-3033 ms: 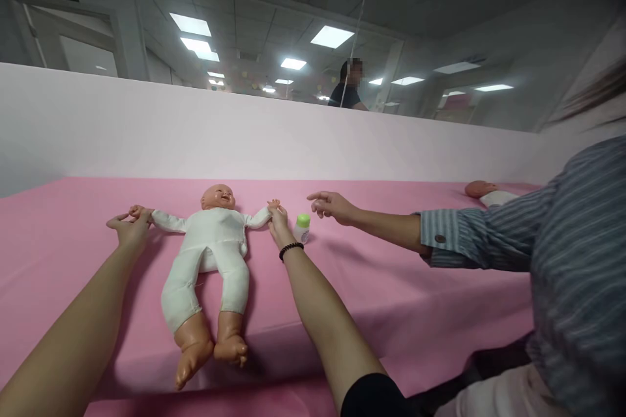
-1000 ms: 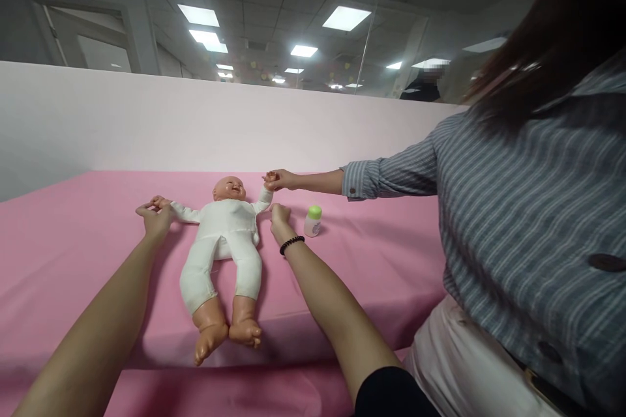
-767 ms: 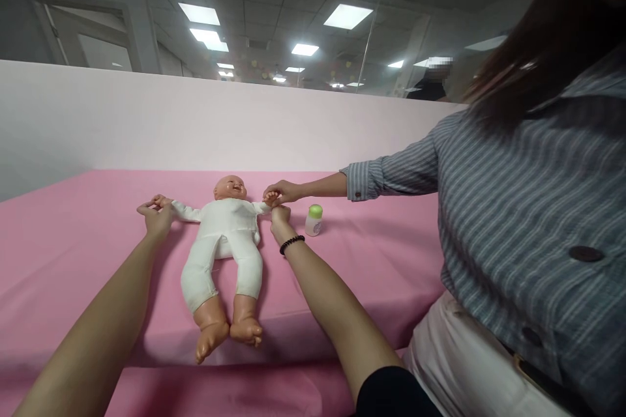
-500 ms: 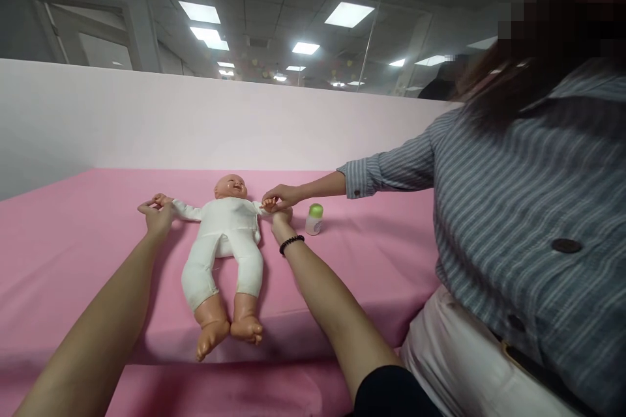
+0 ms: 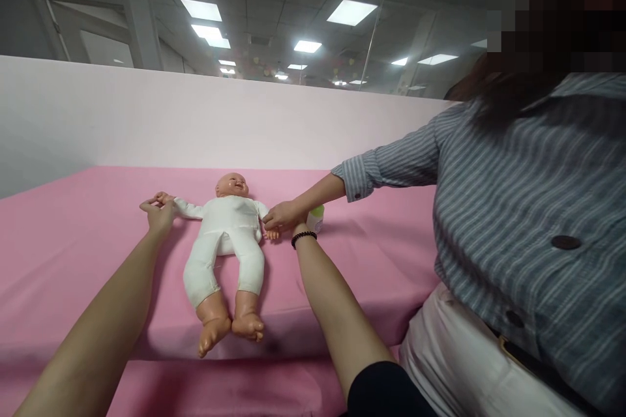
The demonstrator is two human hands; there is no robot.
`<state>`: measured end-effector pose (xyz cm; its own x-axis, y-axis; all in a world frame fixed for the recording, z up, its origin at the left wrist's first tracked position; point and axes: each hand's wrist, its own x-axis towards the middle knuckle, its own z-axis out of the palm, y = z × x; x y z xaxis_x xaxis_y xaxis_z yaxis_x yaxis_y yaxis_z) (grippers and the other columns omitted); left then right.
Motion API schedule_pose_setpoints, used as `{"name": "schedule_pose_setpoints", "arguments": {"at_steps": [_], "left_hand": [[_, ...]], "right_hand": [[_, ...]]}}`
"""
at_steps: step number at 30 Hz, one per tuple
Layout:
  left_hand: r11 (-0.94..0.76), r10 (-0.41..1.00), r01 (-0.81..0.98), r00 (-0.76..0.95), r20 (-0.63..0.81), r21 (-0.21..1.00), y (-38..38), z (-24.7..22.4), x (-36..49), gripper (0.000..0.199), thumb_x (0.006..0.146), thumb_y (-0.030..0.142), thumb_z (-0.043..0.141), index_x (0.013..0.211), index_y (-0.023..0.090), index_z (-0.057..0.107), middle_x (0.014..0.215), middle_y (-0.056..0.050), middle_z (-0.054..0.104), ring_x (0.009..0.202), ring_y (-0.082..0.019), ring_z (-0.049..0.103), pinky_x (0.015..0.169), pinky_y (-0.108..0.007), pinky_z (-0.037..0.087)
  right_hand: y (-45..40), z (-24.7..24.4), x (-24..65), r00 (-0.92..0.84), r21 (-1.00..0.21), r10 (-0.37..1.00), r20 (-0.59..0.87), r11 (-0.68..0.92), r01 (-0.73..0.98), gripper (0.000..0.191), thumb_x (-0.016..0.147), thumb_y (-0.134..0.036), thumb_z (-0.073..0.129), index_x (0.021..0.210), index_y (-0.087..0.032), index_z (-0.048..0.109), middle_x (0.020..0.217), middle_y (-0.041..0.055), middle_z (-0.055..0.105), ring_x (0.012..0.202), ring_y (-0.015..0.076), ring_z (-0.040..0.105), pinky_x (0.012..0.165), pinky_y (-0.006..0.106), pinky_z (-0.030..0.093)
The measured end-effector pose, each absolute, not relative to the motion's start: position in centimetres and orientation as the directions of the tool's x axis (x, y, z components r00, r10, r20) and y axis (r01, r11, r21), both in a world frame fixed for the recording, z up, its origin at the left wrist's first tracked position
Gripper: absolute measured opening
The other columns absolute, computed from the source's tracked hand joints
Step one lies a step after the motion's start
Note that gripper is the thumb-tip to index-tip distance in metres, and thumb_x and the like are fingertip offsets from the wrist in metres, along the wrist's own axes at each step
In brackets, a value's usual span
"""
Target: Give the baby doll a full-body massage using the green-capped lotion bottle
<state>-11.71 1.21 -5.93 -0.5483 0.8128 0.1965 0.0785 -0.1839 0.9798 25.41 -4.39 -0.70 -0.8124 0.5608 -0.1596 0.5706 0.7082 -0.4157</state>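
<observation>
A baby doll point(image 5: 222, 234) in a white suit lies on its back on a pink-covered table point(image 5: 73, 273), its vinyl feet toward me. My left hand point(image 5: 159, 215) grips the doll's outstretched hand at the left. The doll's other arm lies lowered by its side, its small hand point(image 5: 270, 233) showing below a co-worker's hand point(image 5: 282, 215). My right hand point(image 5: 302, 227), wearing a black beaded bracelet, sits mostly hidden behind that co-worker's hand, so its fingers do not show. A green-capped bottle point(image 5: 317, 217) stands just beyond it, partly covered.
A co-worker in a striped grey-blue shirt point(image 5: 508, 208) leans in from the right, beside the table. A white panel wall point(image 5: 195, 124) runs along the table's far side, with glass and a ceiling-lit room behind it.
The doll's arm has swung down from straight out to its side. The co-worker's hand has moved down with it, and my right hand has shifted rightward toward the bottle, behind that hand.
</observation>
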Motion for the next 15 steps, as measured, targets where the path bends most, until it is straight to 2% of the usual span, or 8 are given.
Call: {"name": "schedule_pose_setpoints", "arguments": {"at_steps": [4,10,15], "left_hand": [[-0.178,0.819,0.063,-0.544,0.184,0.982,1.3,-6.0,-11.7,0.042,0.089,0.010,0.063,0.106,0.025,0.028,0.108,-0.004,0.056,0.106,-0.017,0.064,0.097,-0.040,0.057],[-0.206,0.818,0.045,-0.540,0.197,0.978,1.5,-6.2,-11.8,0.042,0.088,0.010,0.064,0.105,0.025,0.028,0.111,-0.005,0.057,0.106,-0.016,0.065,0.100,-0.041,0.057],[-0.216,0.811,0.034,-0.550,0.199,0.976,1.9,-6.3,-11.8,0.040,0.088,0.010,0.062,0.105,0.026,0.028,0.109,-0.004,0.059,0.105,-0.017,0.067,0.103,-0.045,0.056]], "right_hand": [[-4.4,-2.0,24.9,-0.816,-0.325,0.559,-0.148,0.752,0.574,0.026,0.100,-0.036,0.064,0.098,-0.010,0.066,0.098,0.0046,0.065,0.091,0.0087,0.061,0.090,0.026,0.055],[-4.5,-2.5,25.2,-0.825,-0.160,0.546,-0.145,0.810,0.564,0.029,0.100,-0.040,0.063,0.104,-0.011,0.065,0.101,0.0052,0.063,0.088,0.0086,0.057,0.088,0.026,0.053],[-4.2,-1.9,25.4,-0.813,-0.007,0.557,-0.168,0.824,0.566,0.029,0.101,-0.035,0.062,0.116,-0.010,0.063,0.109,0.0066,0.062,0.097,0.0117,0.059,0.094,0.031,0.054]]}}
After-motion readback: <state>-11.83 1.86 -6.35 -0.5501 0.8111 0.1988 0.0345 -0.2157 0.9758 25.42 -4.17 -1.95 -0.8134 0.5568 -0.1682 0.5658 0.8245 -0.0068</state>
